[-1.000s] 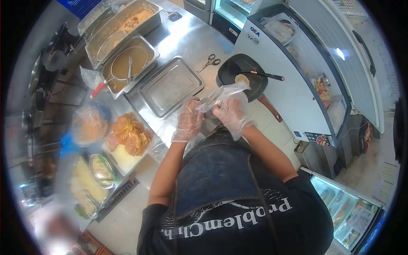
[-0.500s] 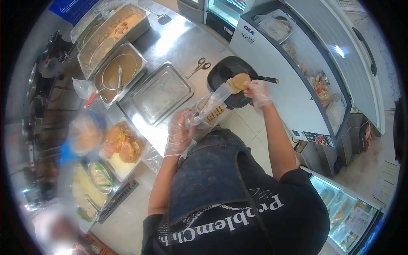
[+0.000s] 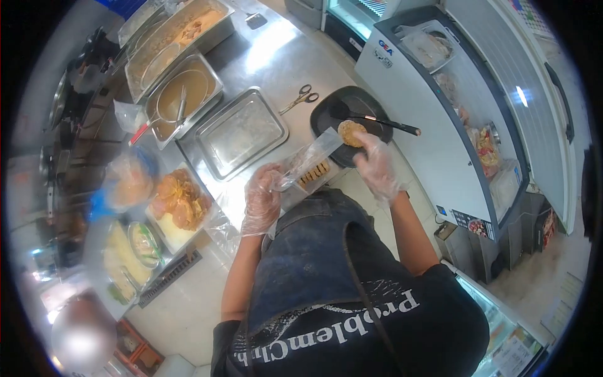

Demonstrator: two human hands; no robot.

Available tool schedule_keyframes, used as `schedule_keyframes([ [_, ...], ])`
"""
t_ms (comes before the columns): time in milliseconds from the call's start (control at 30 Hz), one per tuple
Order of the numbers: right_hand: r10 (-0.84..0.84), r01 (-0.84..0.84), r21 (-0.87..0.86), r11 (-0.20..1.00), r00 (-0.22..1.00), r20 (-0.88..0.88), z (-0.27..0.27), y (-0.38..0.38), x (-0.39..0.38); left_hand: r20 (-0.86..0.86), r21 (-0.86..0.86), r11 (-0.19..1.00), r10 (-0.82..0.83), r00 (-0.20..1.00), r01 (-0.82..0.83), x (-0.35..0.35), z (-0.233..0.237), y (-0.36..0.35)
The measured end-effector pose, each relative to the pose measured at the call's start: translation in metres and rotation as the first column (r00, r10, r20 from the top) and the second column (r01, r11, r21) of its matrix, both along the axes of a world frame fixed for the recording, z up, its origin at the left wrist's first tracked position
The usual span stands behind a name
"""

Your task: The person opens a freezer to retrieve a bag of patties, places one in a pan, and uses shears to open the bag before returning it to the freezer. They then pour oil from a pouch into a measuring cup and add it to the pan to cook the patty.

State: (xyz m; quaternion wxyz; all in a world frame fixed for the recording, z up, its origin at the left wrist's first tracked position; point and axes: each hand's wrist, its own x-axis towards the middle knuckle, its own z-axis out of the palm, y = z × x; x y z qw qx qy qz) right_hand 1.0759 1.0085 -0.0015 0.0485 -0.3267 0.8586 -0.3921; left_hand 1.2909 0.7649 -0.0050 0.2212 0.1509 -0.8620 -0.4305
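My left hand (image 3: pixel 262 198), in a clear plastic glove, is closed on one end of a long clear plastic bag (image 3: pixel 312 154). The bag's other end reaches the edge of a round brown patty (image 3: pixel 350 134). My gloved right hand (image 3: pixel 378 168) has its fingertips on the patty's right edge, over the black square pan (image 3: pixel 326 113). A black cooking utensil (image 3: pixel 383 122) rests in that pan, its handle sticking out to the right. Below the bag, partly hidden, is a container with a row of brown pieces (image 3: pixel 314 174).
A metal tray (image 3: pixel 242 135) and scissors (image 3: pixel 300 98) lie on the steel table. Deep pans of batter (image 3: pixel 191 94) stand farther left, near a tray of marinated meat (image 3: pixel 182 201). An open chest freezer (image 3: pixel 414 103) stands right. Another person (image 3: pixel 85 336) is at lower left.
My right hand has moved slightly down and left, and the patty now shows its round face over the pan. My left hand keeps hold of the bag. The view has shifted a little.
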Motion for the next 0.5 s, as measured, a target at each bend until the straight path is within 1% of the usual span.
schedule_keyframes([
  [33, 0.159, -0.158, -0.091, 0.983, 0.987, -0.006, 0.014, -0.011, 0.007, 0.017, -0.030, 0.999, -0.022, 1.000, 0.022, 0.000, 0.001, -0.001],
  [67, 0.187, -0.186, -0.105, 0.977, 0.982, 0.000, 0.020, -0.023, 0.010, 0.036, -0.063, 0.997, -0.034, 0.999, 0.036, -0.001, 0.001, -0.003],
  [100, 0.286, -0.295, -0.075, 0.953, 0.952, -0.113, 0.023, -0.034, 0.014, 0.054, -0.161, 0.986, -0.025, 0.998, 0.033, -0.005, 0.013, -0.002],
  [133, 0.381, -0.397, -0.035, 0.917, 0.898, -0.220, 0.029, -0.044, 0.020, 0.068, -0.167, 0.986, 0.009, 0.998, 0.003, -0.004, 0.017, 0.000],
  [167, 0.410, -0.428, -0.045, 0.903, 0.887, -0.213, 0.038, -0.054, 0.024, 0.079, -0.158, 0.987, 0.007, 0.997, 0.005, -0.004, 0.020, 0.002],
  [200, 0.511, -0.504, 0.099, 0.858, 0.821, -0.255, 0.050, -0.067, 0.028, 0.087, -0.151, 0.989, 0.008, 0.996, 0.005, -0.004, 0.022, 0.003],
  [233, 0.608, -0.559, 0.240, 0.794, 0.742, -0.284, 0.056, -0.077, 0.032, 0.116, -0.182, 0.983, 0.044, 0.992, -0.023, -0.002, 0.026, 0.006],
  [267, 0.627, -0.585, 0.226, 0.779, 0.725, -0.284, 0.049, -0.084, 0.036, 0.124, -0.193, 0.980, 0.077, 0.989, -0.052, 0.001, 0.027, 0.009],
  [333, 0.659, -0.584, 0.346, 0.734, 0.735, -0.159, 0.025, -0.094, 0.040, 0.150, -0.112, 0.986, 0.137, 0.979, -0.121, 0.006, 0.025, 0.013],
  [367, 0.676, -0.602, 0.343, 0.721, 0.719, -0.161, 0.017, -0.096, 0.041, 0.129, -0.095, 0.981, 0.178, 0.976, -0.167, 0.015, 0.019, 0.015],
  [400, 0.656, -0.577, 0.318, 0.752, 0.705, -0.271, 0.011, -0.097, 0.042, 0.127, -0.098, 0.977, 0.200, 0.972, -0.188, 0.025, 0.015, 0.018],
  [433, 0.624, -0.553, 0.289, 0.781, 0.685, -0.377, 0.007, -0.099, 0.041, 0.121, -0.168, 0.939, 0.322, 0.939, -0.300, 0.038, 0.013, 0.020],
  [467, 0.636, -0.567, 0.289, 0.772, 0.674, -0.376, 0.005, -0.101, 0.040, 0.110, -0.235, 0.885, 0.436, 0.893, -0.403, 0.053, 0.009, 0.021],
  [500, 0.641, -0.579, 0.279, 0.766, 0.654, -0.402, 0.004, -0.106, 0.040, 0.150, -0.340, 0.816, 0.538, 0.830, -0.468, 0.072, 0.004, 0.015],
])
